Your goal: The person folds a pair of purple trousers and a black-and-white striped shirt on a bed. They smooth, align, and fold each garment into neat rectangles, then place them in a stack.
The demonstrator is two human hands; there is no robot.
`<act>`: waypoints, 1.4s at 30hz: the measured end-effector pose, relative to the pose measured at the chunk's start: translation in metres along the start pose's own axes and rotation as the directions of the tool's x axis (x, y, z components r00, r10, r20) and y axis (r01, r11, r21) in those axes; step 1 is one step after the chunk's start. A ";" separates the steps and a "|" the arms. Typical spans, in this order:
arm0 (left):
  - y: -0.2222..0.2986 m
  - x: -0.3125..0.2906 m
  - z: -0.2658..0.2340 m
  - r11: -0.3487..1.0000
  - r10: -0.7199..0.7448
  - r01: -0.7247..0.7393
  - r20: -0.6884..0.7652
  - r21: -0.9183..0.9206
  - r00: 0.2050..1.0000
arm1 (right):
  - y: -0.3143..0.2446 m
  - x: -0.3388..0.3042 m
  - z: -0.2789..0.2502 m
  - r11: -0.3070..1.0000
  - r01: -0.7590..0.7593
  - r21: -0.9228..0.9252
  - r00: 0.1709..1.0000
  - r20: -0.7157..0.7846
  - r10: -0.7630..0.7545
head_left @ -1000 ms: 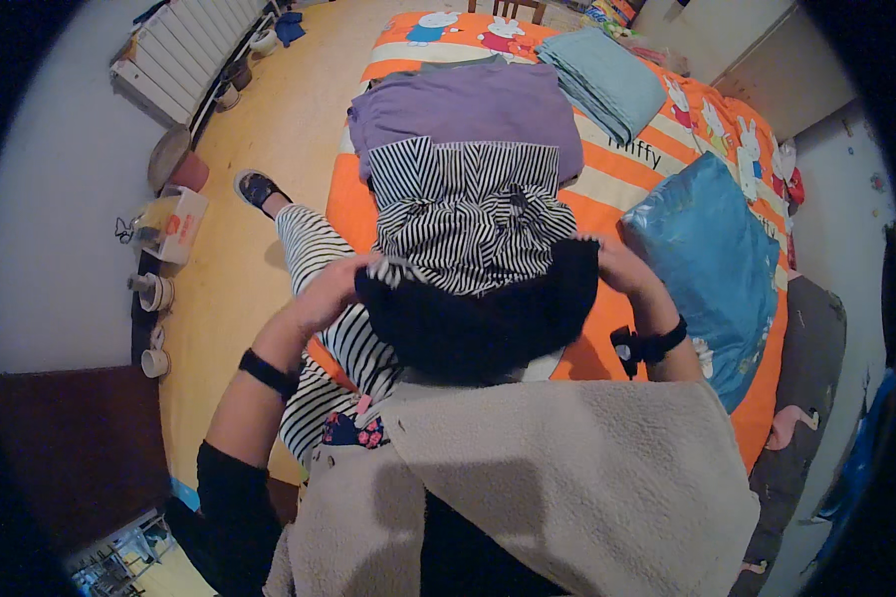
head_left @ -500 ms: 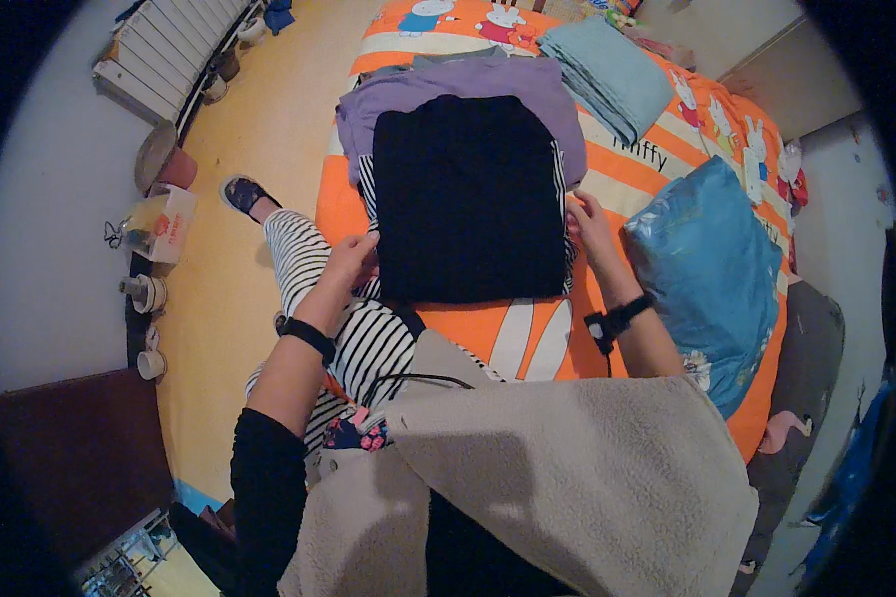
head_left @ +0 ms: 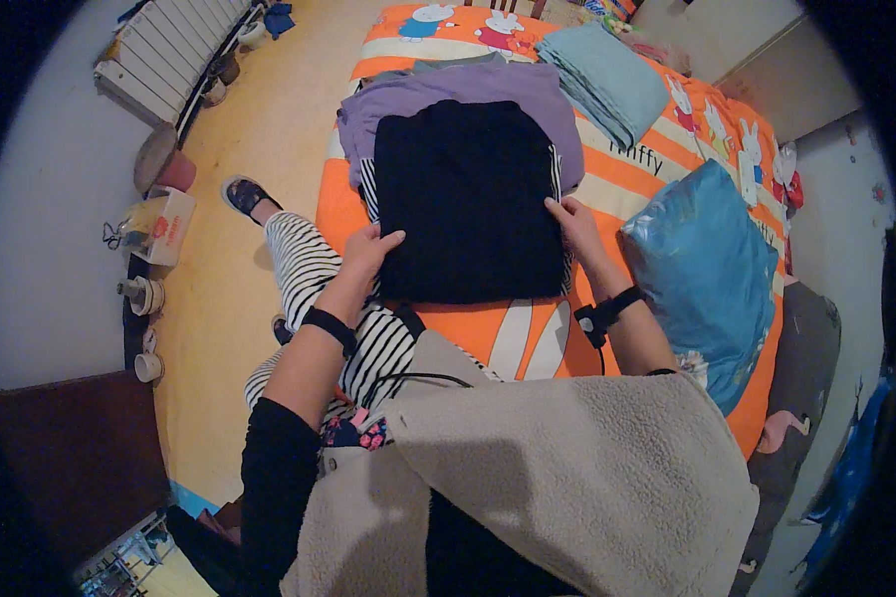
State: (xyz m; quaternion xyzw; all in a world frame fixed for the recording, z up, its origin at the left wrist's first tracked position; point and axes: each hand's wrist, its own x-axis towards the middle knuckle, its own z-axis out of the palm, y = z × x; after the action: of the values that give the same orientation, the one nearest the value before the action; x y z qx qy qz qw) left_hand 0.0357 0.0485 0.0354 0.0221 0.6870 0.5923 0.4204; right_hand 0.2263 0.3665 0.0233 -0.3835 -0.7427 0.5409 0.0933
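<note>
A folded black garment (head_left: pixel 468 204) lies flat at the near end of the bed, with a black-and-white striped garment (head_left: pixel 368 184) peeking out along its sides. Under its far part spreads a folded purple garment (head_left: pixel 363 114). My left hand (head_left: pixel 365 251) grips the left edge of the black garment, thumb on top and fingers mostly hidden at the side. At the opposite edge my right hand (head_left: pixel 575 227) pinches the cloth the same way, its thumb over the black surface. Whether the striped layer is caught in either grip is hidden.
The bed has an orange patterned sheet (head_left: pixel 592 348). A folded pale teal cloth (head_left: pixel 607 80) lies far right, and a shiny blue pillow-like bundle (head_left: pixel 702 279) sits right of my forearm. A radiator (head_left: pixel 169 60) and pots line the left wall.
Both hands have moved inward from beside the stack, and their thumbs now rest on the black garment's edges. The garment itself has hardly moved.
</note>
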 end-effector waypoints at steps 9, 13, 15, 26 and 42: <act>0.017 -0.029 -0.019 0.961 0.157 -0.104 0.195 -0.257 0.968 | -0.025 -0.032 -0.007 0.757 -0.100 0.646 0.994 0.105 0.042; 0.001 -0.028 -0.024 0.737 0.105 0.131 0.303 -0.663 0.947 | -0.009 -0.052 0.008 0.480 -0.480 0.735 0.871 0.334 0.361; -0.011 -0.020 -0.020 0.906 -0.181 0.192 0.066 -0.377 0.981 | 0.006 -0.053 0.009 0.473 -0.503 0.724 0.856 0.343 0.385; -0.030 -0.014 -0.010 0.951 -0.098 0.138 0.154 -0.277 0.983 | 0.013 -0.040 0.007 0.609 -0.452 0.652 0.892 0.319 0.321; -0.001 -0.021 -0.035 0.982 0.002 -0.043 -0.218 -0.185 0.976 | 0.035 -0.010 -0.025 0.640 -0.314 0.702 0.948 0.194 0.253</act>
State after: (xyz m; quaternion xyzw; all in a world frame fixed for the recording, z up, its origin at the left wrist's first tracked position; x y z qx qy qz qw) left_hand 0.0287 0.0098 0.0443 -0.0748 0.6691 0.6585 0.3363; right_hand 0.2634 0.3825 0.0048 -0.4055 -0.4020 0.8118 0.1222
